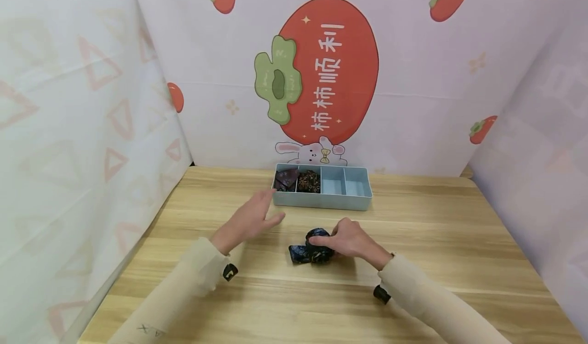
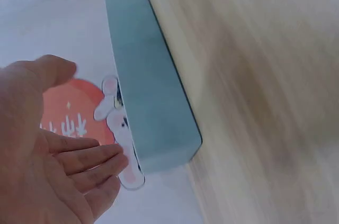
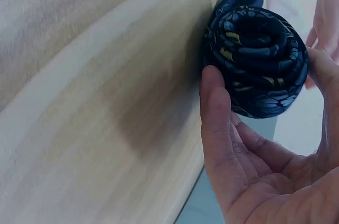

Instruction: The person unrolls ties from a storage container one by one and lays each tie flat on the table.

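Note:
A dark blue necktie with a floral pattern (image 1: 320, 252) is wound into a roll above the wooden table, a short flat tail sticking out to the left. My right hand (image 1: 351, 239) grips the roll between thumb and fingers; its spiral end faces the right wrist view, where the coiled necktie (image 3: 259, 60) fills the fingers. My left hand (image 1: 250, 216) is empty, fingers extended and thumb apart, near the front left corner of a pale blue divided box (image 1: 321, 201). In the left wrist view, the left hand (image 2: 58, 155) shows its palm beside the box (image 2: 153, 86).
The box's left compartment holds a dark purple folded piece of fabric (image 1: 287, 179); beside it lies a black-and-orange patterned one (image 1: 309, 181). The two right compartments show bare bottoms. Behind the wooden table (image 1: 436, 221) hangs a persimmon-print cloth (image 1: 413, 119), with cloth on both sides.

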The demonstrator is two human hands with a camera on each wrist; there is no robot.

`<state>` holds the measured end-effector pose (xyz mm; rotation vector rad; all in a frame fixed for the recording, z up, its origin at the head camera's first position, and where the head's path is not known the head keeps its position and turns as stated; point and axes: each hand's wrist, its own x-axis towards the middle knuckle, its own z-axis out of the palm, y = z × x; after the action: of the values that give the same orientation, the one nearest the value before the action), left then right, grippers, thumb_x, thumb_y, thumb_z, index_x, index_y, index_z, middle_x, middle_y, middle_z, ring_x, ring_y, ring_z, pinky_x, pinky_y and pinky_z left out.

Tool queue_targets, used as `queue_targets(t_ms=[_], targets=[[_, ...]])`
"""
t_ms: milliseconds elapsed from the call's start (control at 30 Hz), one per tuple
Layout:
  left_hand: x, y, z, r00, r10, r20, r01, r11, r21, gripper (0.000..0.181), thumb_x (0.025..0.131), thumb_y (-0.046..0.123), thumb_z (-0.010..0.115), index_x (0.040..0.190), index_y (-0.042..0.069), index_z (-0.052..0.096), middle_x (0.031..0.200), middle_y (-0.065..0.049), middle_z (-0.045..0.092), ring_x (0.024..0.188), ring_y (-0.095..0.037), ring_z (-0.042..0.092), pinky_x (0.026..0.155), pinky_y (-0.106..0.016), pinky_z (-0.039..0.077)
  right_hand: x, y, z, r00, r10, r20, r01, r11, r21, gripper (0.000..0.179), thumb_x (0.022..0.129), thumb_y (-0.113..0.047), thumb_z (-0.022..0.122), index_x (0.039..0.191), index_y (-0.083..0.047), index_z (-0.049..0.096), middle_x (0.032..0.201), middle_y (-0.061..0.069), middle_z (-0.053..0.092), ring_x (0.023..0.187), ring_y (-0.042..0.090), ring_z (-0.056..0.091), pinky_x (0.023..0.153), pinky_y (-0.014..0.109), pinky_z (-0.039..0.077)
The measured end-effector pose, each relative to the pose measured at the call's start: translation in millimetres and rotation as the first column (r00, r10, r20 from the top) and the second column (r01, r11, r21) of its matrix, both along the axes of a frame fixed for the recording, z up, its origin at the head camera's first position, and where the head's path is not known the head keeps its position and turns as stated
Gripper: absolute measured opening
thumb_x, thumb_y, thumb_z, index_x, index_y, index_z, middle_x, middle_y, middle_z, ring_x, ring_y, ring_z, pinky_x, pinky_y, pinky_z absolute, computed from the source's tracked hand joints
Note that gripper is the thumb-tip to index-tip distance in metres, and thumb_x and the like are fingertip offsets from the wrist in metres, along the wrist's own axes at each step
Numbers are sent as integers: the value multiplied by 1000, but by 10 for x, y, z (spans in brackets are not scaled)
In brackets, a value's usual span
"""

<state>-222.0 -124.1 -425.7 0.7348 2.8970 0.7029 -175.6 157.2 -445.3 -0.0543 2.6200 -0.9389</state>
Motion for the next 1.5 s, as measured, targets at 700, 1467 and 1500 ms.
queue_targets(t_ms=[700, 1467, 1500], targets=[[460, 646, -315, 982, -184, 37, 186, 980, -67, 17, 93, 14, 81, 102, 6, 69, 95, -5, 67, 76, -11, 54, 69, -26, 51, 52, 234, 24, 1000, -9, -29, 7, 998, -67, 41, 89, -53, 80, 73, -15, 80, 65, 8, 74, 63, 24, 70, 54, 27, 45], [411, 593, -492, 974, -228, 4, 228, 973, -41, 10, 92, 9, 81, 100, 7, 75, 96, -4, 69, 87, -15, 64, 79, -30, 58, 119, 396, 7, 931, 74, -356, -108, 991, -76, 35, 90, -28, 85, 111, -2, 74, 96, 3, 75, 83, 9, 69, 77, 26, 61], [408, 598, -497, 973, -229, 7, 229, 973, -36, 10, 92, 9, 81, 100, 7, 76, 96, -4, 69, 86, -14, 64, 78, -29, 58, 109, 393, 30, 922, 101, -373, -135, 989, -67, 34, 89, -26, 85, 110, -2, 74, 96, 3, 75, 84, 10, 69, 78, 28, 61]])
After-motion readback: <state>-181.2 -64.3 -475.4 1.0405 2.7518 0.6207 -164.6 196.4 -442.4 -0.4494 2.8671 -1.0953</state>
